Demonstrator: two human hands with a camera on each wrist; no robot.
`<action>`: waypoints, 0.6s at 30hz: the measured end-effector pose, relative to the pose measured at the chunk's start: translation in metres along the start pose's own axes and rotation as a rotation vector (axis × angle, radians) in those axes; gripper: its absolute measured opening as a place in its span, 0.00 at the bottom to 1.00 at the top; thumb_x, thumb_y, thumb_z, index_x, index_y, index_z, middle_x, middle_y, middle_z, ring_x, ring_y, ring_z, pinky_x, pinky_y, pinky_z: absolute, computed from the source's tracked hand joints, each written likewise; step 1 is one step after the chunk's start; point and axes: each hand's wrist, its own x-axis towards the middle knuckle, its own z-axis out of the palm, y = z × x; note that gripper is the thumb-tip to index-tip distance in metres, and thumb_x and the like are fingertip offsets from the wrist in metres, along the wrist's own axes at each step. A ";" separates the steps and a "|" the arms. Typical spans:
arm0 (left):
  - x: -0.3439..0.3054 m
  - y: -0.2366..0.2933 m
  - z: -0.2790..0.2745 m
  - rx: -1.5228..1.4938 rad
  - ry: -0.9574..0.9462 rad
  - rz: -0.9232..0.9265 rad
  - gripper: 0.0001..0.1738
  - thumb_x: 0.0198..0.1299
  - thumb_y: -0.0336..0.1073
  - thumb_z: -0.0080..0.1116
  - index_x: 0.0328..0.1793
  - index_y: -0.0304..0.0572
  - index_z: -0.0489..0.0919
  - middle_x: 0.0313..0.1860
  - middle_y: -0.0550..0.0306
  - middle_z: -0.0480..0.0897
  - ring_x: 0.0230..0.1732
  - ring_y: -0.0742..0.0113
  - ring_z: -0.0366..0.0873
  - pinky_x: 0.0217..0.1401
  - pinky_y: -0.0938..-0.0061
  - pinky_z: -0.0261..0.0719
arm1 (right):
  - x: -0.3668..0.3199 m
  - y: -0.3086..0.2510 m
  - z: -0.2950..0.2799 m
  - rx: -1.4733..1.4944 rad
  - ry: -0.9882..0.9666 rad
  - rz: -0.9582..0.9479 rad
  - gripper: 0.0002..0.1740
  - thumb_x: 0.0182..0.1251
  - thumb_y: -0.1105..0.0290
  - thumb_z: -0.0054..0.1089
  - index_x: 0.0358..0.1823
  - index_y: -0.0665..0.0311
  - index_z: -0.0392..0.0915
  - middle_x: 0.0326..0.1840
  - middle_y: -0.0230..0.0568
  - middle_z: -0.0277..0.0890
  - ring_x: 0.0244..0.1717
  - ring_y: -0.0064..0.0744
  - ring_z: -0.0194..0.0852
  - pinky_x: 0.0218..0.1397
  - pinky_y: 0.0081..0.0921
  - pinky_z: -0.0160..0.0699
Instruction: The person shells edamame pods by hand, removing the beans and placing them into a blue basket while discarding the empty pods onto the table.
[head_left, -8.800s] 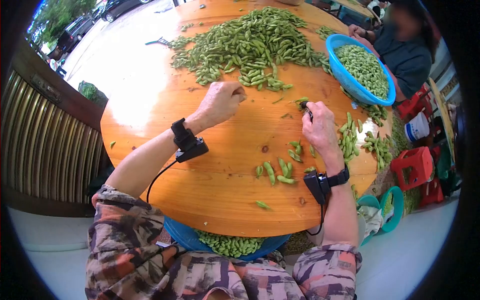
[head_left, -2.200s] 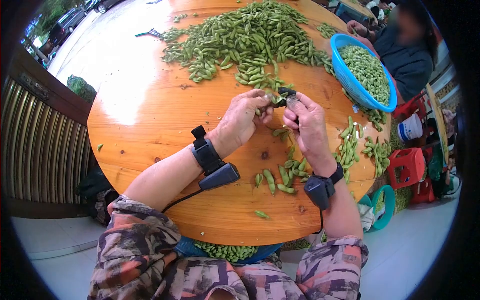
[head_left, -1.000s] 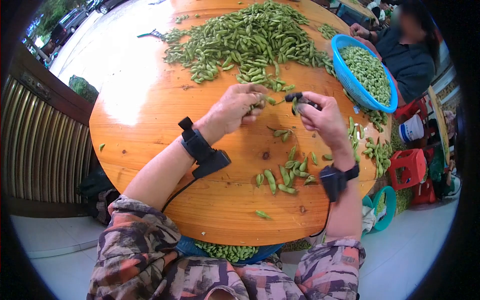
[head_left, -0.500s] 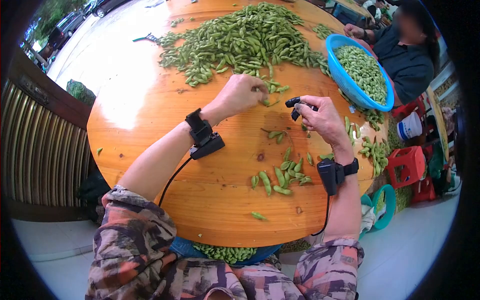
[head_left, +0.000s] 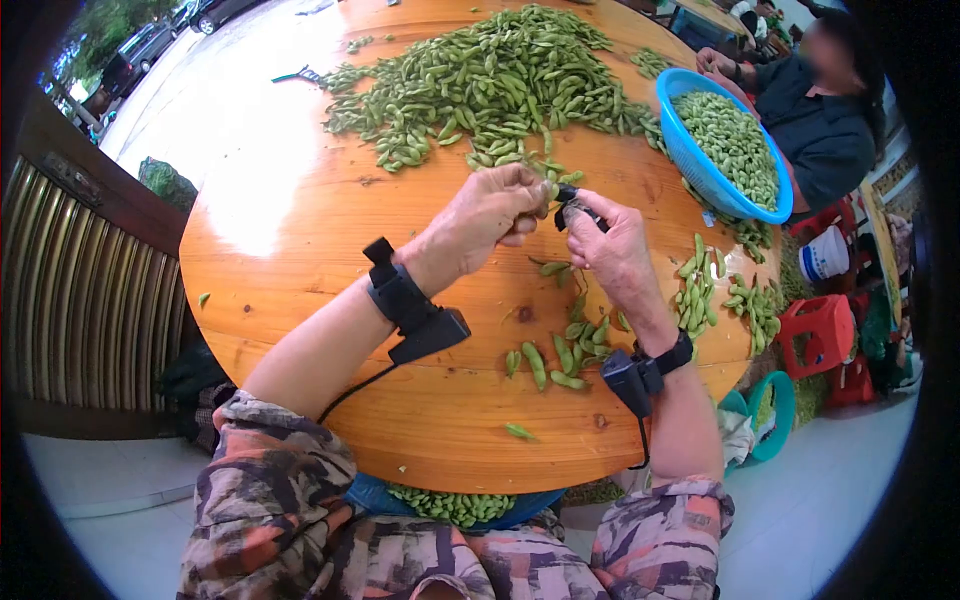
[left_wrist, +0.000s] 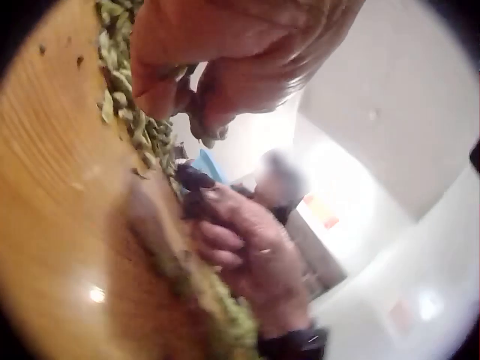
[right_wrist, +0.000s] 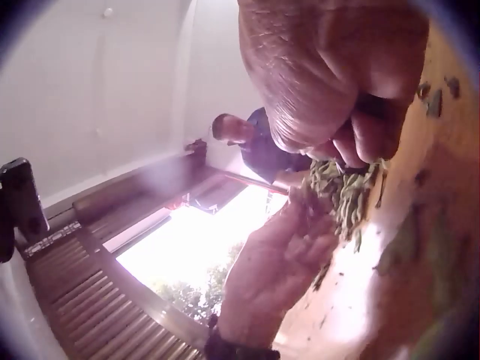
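Over the wooden table (head_left: 450, 435) my two hands meet at the fingertips. My left hand (head_left: 485, 218) pinches a green soybean pod (head_left: 551, 188) between thumb and fingers. From the right, my right hand (head_left: 618, 255) grips a small black tool (head_left: 567, 192) whose tip is right at the pod; I cannot tell what kind of tool it is. Just beyond lies a large heap of soybean pods (head_left: 500, 85). A few loose pods (head_left: 568, 358) lie nearer to me, below the right hand. The left wrist view shows the right hand (left_wrist: 259, 244) below the left one.
A blue basket (head_left: 690, 165) full of pods stands at the table's right, beside a seated person (head_left: 815, 130). More pods (head_left: 697, 295) lie by the right edge. Under the front edge is a blue basin (head_left: 375, 497) of pods. A red stool (head_left: 815, 332) stands at right.
Over the last half second my left hand has come back from the heap's near edge with a pod, and the right hand has moved left to meet it. Loose pods on the near table have increased since the earliest frame.
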 end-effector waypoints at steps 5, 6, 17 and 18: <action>-0.018 -0.031 0.013 0.148 0.248 -0.015 0.09 0.67 0.39 0.56 0.38 0.43 0.76 0.25 0.72 0.71 0.21 0.85 0.62 0.21 0.88 0.62 | -0.006 0.004 0.009 -0.089 0.006 0.036 0.13 0.67 0.72 0.50 0.47 0.70 0.79 0.19 0.22 0.66 0.18 0.10 0.60 0.20 0.12 0.60; -0.021 -0.032 0.015 0.149 0.253 -0.014 0.09 0.67 0.39 0.56 0.38 0.43 0.76 0.25 0.72 0.71 0.21 0.85 0.62 0.21 0.88 0.62 | -0.007 0.003 0.010 -0.088 0.001 0.035 0.13 0.67 0.72 0.50 0.47 0.70 0.79 0.19 0.22 0.66 0.18 0.10 0.60 0.20 0.12 0.60; -0.023 -0.038 0.016 0.323 0.407 0.150 0.09 0.65 0.37 0.58 0.38 0.38 0.77 0.24 0.69 0.72 0.19 0.84 0.63 0.20 0.87 0.62 | -0.009 -0.005 0.006 0.422 -0.193 0.156 0.14 0.68 0.78 0.47 0.52 0.77 0.73 0.28 0.26 0.64 0.24 0.12 0.57 0.23 0.09 0.58; -0.024 -0.038 0.016 0.340 0.399 0.133 0.09 0.65 0.37 0.58 0.40 0.39 0.77 0.25 0.68 0.72 0.20 0.83 0.63 0.20 0.86 0.62 | -0.009 -0.004 0.006 0.423 -0.191 0.157 0.14 0.68 0.78 0.47 0.52 0.77 0.73 0.28 0.26 0.64 0.24 0.12 0.57 0.23 0.09 0.58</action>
